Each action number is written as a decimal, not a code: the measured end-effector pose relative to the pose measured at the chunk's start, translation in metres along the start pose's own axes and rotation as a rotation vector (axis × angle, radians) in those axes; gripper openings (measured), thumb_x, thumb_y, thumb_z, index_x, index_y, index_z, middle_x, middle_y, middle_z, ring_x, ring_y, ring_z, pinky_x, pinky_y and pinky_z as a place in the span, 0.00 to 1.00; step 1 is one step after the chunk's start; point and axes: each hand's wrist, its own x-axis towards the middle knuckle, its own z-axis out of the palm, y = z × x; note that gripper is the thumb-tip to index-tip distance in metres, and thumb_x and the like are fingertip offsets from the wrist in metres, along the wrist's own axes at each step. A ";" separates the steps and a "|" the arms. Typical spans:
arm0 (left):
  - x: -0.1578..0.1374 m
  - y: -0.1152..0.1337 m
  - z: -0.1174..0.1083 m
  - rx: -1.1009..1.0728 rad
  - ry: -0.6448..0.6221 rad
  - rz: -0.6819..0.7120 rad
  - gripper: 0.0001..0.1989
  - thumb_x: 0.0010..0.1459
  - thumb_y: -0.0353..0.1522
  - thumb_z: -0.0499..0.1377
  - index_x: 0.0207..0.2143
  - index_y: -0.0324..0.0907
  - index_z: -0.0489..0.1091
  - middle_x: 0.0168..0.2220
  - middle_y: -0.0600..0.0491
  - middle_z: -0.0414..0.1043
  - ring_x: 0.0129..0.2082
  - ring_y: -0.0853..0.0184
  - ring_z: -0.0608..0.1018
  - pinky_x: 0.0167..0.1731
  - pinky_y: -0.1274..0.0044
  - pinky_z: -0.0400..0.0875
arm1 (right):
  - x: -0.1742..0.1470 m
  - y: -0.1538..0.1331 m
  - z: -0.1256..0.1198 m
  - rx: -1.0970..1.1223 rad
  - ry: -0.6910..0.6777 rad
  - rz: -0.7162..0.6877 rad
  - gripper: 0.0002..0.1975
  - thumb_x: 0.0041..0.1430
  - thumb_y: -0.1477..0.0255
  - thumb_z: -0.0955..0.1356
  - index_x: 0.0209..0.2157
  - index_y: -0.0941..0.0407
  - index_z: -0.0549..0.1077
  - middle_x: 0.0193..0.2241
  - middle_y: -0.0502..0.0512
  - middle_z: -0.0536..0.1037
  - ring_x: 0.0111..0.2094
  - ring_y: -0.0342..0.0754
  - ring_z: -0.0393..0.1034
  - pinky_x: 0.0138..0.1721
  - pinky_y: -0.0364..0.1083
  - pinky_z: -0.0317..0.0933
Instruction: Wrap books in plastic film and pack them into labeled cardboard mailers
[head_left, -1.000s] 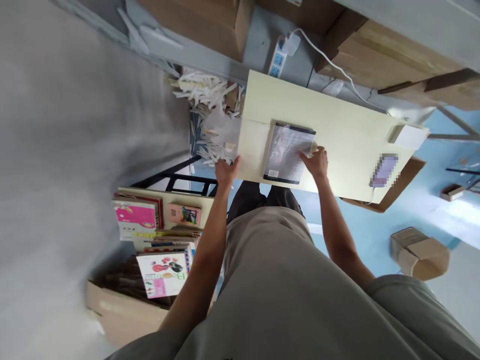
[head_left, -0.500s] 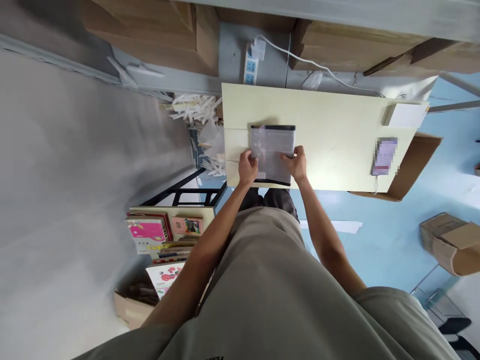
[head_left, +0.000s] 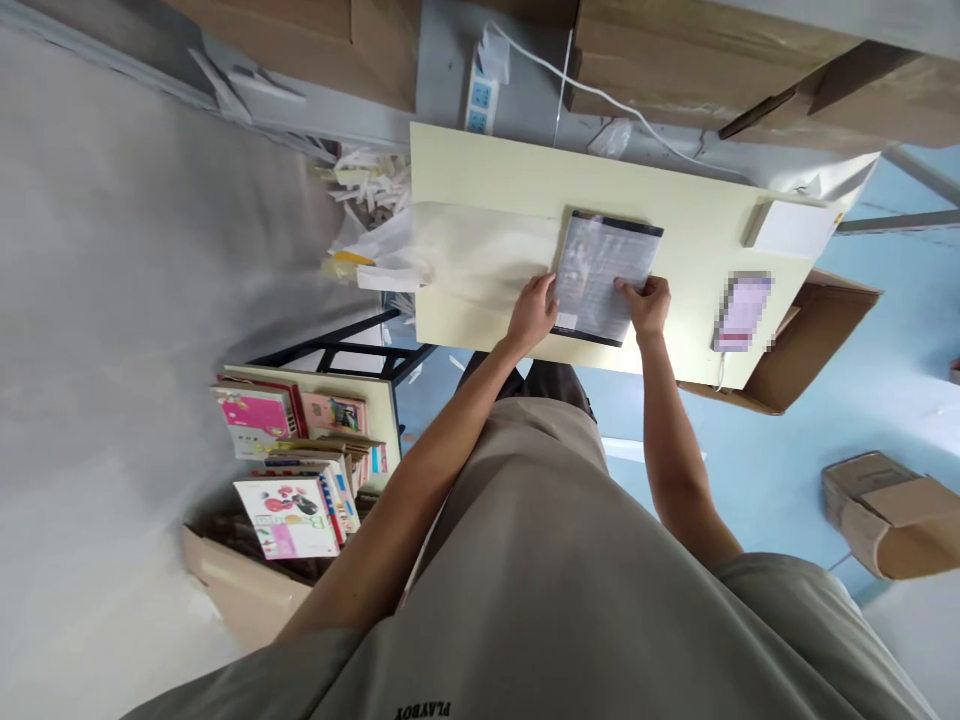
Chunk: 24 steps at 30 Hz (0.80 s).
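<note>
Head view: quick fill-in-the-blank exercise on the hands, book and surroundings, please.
The ____ of the right hand lies on top of the book.
In the picture, the left hand is at the book's ____ edge.
The socket faces on the power strip are ____.
The shirt lettering spells ____.
Missing words: thumb; left; blue; PLAYBOY.
</note>
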 end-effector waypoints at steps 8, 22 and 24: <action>-0.065 -0.041 -0.074 0.380 0.028 -0.066 0.22 0.72 0.24 0.61 0.65 0.43 0.78 0.68 0.36 0.78 0.71 0.44 0.78 0.77 0.50 0.73 | -0.004 -0.085 0.086 -0.267 -0.255 -0.633 0.21 0.83 0.55 0.65 0.67 0.49 0.74 0.69 0.67 0.74 0.70 0.65 0.75 0.72 0.67 0.74; -0.042 -0.066 -0.102 0.407 -0.169 0.113 0.09 0.73 0.28 0.59 0.46 0.44 0.80 0.57 0.32 0.81 0.65 0.37 0.80 0.70 0.46 0.73 | 0.003 -0.170 0.202 -0.549 -0.468 -0.550 0.25 0.87 0.68 0.58 0.71 0.68 0.73 0.69 0.78 0.71 0.65 0.71 0.80 0.71 0.72 0.70; -0.041 -0.067 -0.101 0.431 -0.195 0.129 0.12 0.75 0.28 0.55 0.45 0.43 0.80 0.55 0.30 0.81 0.65 0.36 0.80 0.68 0.46 0.74 | 0.003 -0.170 0.203 -0.528 -0.415 -0.533 0.25 0.87 0.68 0.59 0.73 0.67 0.71 0.70 0.78 0.72 0.65 0.70 0.80 0.70 0.72 0.71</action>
